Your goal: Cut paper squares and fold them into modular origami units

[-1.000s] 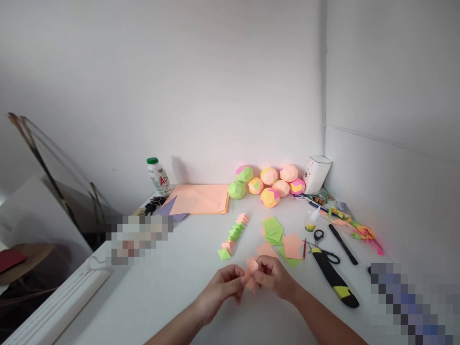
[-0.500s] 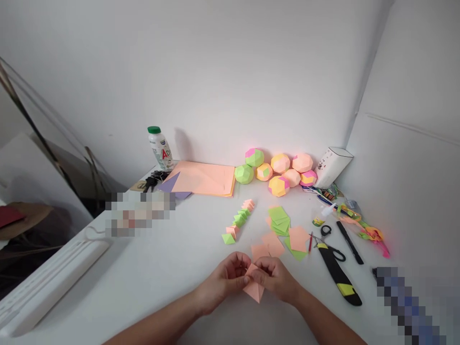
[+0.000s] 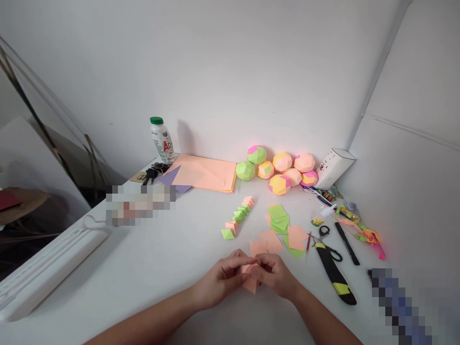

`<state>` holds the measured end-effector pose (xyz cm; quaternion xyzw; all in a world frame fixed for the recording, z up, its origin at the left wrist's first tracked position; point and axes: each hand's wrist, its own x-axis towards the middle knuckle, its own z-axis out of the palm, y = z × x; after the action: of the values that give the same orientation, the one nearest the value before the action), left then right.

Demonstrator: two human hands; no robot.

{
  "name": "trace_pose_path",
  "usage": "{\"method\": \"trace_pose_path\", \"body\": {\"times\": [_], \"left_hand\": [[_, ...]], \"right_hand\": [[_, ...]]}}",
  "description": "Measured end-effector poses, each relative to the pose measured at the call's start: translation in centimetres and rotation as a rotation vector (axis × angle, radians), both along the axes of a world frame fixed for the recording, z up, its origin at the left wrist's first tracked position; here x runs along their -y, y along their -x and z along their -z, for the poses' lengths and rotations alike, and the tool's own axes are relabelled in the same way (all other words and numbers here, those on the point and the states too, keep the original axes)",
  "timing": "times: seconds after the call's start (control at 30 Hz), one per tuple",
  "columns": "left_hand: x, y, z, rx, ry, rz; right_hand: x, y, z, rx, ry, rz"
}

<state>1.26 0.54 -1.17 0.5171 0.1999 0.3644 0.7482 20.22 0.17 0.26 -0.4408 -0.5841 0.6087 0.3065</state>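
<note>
My left hand [image 3: 224, 278] and my right hand [image 3: 275, 277] meet over the white table [image 3: 154, 273], both pinched on one small folded piece of peach paper [image 3: 250, 283]. Its lower corner pokes out below my fingers. Just beyond my hands lie loose peach paper squares [image 3: 268, 242] and a pile of green paper squares [image 3: 279, 219]. A diagonal row of small folded green and peach units [image 3: 237, 217] runs to the left of them.
Several coloured paper balls [image 3: 278, 170] sit by the back wall, next to a white box [image 3: 336, 167]. Large peach sheets [image 3: 203, 173], a bottle [image 3: 161, 140] and keys [image 3: 153, 171] are at the back left. Scissors [image 3: 328, 242], a black-yellow cutter [image 3: 336, 278] and a pen [image 3: 347, 243] lie right.
The view has tilted and shifted left. My hands have kept working the peach piece, drawing it lower and closer together; more of it is hidden by my fingers now.
</note>
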Motion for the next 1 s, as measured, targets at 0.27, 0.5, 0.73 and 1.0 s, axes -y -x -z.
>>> {"method": "trace_pose_path", "body": {"times": [0.27, 0.5, 0.73, 1.0], "left_hand": [[-0.2, -0.1, -0.5, 0.032, 0.087, 0.039], [-0.1, 0.1, -0.6, -0.078, -0.022, -0.012], [0.1, 0.0, -1.6, -0.34, -0.28, -0.103], [0.5, -0.3, -2.3, -0.356, -0.268, -0.035]], "right_hand": [[0.1, 0.1, -0.5, 0.055, -0.113, 0.051], [0.0, 0.3, -1.4, 0.069, -0.237, 0.087], [0.1, 0.3, -0.9, 0.019, -0.195, 0.181], [0.0, 0.2, -0.6, 0.004, -0.189, 0.193]]}}
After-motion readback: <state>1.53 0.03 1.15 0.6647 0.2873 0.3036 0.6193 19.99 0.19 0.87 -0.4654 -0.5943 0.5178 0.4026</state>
